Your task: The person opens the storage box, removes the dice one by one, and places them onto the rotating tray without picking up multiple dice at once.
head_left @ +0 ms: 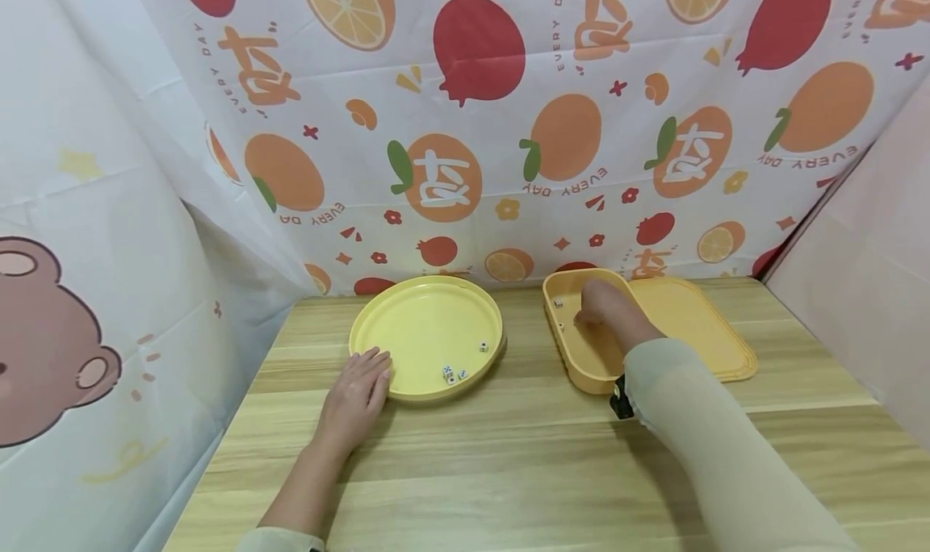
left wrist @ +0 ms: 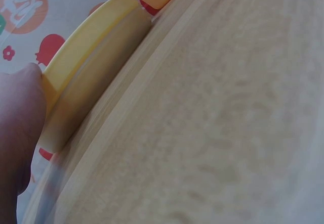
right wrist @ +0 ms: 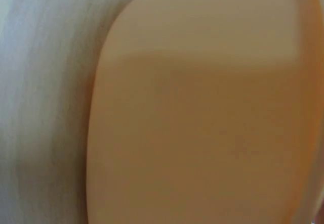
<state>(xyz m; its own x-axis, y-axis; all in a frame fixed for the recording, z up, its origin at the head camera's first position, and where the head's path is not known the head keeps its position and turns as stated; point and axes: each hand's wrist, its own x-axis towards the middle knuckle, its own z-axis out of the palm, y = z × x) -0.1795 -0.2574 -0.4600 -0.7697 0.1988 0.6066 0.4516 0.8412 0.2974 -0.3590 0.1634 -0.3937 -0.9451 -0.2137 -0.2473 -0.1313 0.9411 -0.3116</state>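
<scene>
A round yellow tray (head_left: 421, 326) stands on the table with several small white dice (head_left: 449, 373) at its near right side. My left hand (head_left: 358, 395) rests on the tray's left rim, fingers laid over the edge. In the left wrist view the hand (left wrist: 20, 118) is against the tray's side wall (left wrist: 91, 67). My right hand (head_left: 606, 310) reaches down into a deep orange box (head_left: 592, 358), fingers bent toward its floor. Its fingertips are mostly hidden, and I cannot tell whether they pinch a die. Beside them, white dice (head_left: 558, 303) lie along the box's left wall.
A flat orange lid (head_left: 690, 326) lies right of the box, partly behind the right forearm. Behind the wooden table (head_left: 465, 471) hangs a fruit-print cloth (head_left: 501, 156). White curtains (head_left: 94, 173) close off the left side.
</scene>
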